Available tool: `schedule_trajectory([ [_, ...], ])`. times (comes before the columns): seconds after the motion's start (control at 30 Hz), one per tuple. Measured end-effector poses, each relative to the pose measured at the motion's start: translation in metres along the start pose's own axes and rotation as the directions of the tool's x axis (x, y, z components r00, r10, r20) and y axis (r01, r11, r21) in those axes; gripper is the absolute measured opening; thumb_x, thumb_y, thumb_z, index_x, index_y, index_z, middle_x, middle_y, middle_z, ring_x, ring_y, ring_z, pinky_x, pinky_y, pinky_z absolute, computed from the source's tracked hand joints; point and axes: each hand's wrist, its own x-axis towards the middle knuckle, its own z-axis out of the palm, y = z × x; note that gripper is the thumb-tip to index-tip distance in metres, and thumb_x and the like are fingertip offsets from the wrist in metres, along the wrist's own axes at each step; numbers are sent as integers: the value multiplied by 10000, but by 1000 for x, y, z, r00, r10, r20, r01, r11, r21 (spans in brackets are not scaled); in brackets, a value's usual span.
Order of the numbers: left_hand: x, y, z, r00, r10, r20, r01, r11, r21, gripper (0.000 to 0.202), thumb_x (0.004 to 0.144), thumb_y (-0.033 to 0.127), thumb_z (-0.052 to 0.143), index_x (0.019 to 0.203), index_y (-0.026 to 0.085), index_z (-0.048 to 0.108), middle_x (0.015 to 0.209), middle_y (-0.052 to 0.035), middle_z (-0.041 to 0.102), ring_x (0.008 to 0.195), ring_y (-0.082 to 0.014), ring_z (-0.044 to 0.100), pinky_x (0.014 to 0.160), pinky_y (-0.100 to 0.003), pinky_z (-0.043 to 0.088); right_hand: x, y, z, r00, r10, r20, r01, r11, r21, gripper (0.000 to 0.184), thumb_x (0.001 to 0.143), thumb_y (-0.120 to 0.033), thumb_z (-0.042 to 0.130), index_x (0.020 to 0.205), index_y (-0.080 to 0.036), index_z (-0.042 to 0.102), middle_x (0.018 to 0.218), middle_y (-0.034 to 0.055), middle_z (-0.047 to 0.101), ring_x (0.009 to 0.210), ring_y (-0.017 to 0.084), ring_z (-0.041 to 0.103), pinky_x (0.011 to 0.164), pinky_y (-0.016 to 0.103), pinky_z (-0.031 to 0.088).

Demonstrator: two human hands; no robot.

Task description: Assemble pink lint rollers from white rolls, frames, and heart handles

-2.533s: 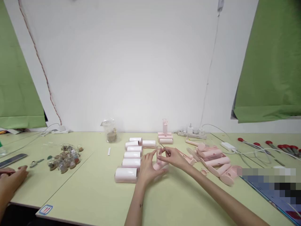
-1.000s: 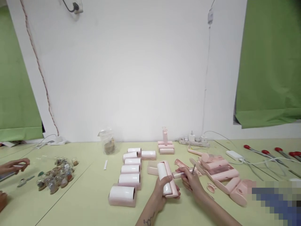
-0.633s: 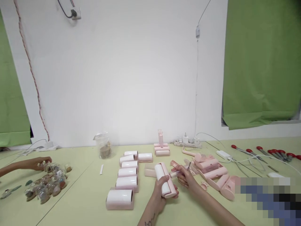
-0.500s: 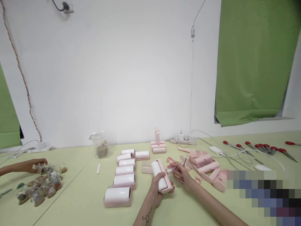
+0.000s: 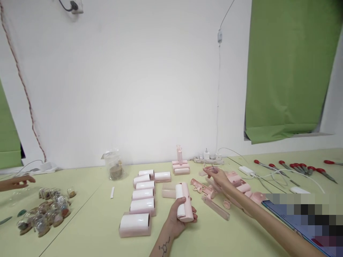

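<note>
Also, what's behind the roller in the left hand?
Behind the roller, a translucent piece lies on the table, its left part showing past the roller. Its right end is covered, so how far it runs cannot be seen.

A: How is the roller (image 5: 184, 207) held?
B: It is pointed lengthwise toward the bench's (image 5: 88, 232) back edge. A white roll (image 5: 180, 200) is seated along the left of its pink case (image 5: 188, 207).
A: And the pale piece (image 5: 204, 172)?
B: Mostly hidden, nearer that edge; whether it is gripped cannot be told.
</note>
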Motion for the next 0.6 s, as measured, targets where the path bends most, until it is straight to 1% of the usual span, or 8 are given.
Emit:
schedule_trajectory([
  [0.1, -2, -1, 2, 1000, -25, -3, 25, 999, 39, 407, 701, 454, 535, 885, 94, 490, 613, -99, 647, 468, -175, 587, 495, -272, 433, 10, 6, 5, 999, -40, 23, 45, 970, -240, 239, 703, -399, 536, 699, -162, 561, 568, 3, 576, 559, 159, 514, 536, 250, 347],
  [0.17, -2, 0, 3, 999, -32, -10, 33, 997, 65, 453, 720, 513, 490, 894, 95, 476, 688, -132, 664, 480, -176, 596, 524, -288, 452, 14, 11, 6, 997, -54, 47, 68, 918, -391, 191, 720, -328, 510, 801, -169, 575, 652, 16, 612, 648, 182, 548, 588, 258, 344],
  [0.23, -2, 0, 2, 1000, -10, -11, 11, 997, 71, 458, 723, 513, 483, 922, 100, 471, 802, -150, 665, 559, -184, 619, 568, -303, 472, 14, 14, 6, 994, -70, 79, 101, 846, -524, 201, 696, -252, 522, 883, -188, 560, 714, 19, 624, 693, 195, 556, 598, 258, 326],
  [0.3, 1, -2, 1, 998, 58, -26, -56, 995, 84, 429, 704, 470, 524, 936, 112, 475, 885, -137, 649, 678, -203, 630, 605, -323, 487, 12, 15, 6, 987, -85, 134, 151, 764, -627, 201, 662, -189, 539, 861, -201, 559, 731, 23, 624, 710, 208, 557, 589, 258, 307],
  [0.37, 4, -4, -2, 987, 146, -59, -138, 983, 121, 408, 676, 425, 566, 940, 130, 468, 868, -105, 640, 741, -216, 622, 615, -342, 493, 9, 15, 5, 977, -94, 192, 203, 686, -699, 185, 630, -129, 543, 800, -198, 563, 768, 37, 624, 724, 219, 561, 583, 260, 297],
  [0.47, 10, -7, -5, 960, 259, -103, -235, 951, 201, 411, 653, 397, 589, 945, 152, 438, 746, -66, 632, 673, -214, 615, 594, -344, 481, 7, 12, 5, 966, -90, 242, 247, 589, -769, 172, 588, -67, 540, 726, -170, 556, 875, 91, 602, 709, 235, 574, 571, 268, 298],
  [0.53, 14, -6, -7, 931, 338, -138, -291, 915, 281, 402, 638, 373, 600, 934, 158, 433, 693, -47, 617, 628, -207, 603, 583, -328, 464, 6, 8, 7, 965, -86, 247, 252, 552, -794, 134, 591, -87, 551, 709, -150, 544, 947, 141, 567, 684, 245, 578, 563, 280, 307],
  [0.6, 16, -3, -10, 878, 438, -192, -341, 855, 390, 375, 609, 318, 630, 897, 168, 444, 669, -22, 594, 623, -193, 582, 595, -300, 441, 4, 2, 11, 966, -87, 242, 249, 549, -798, 129, 638, -189, 562, 756, -145, 533, 992, 169, 532, 653, 240, 574, 555, 293, 324],
])
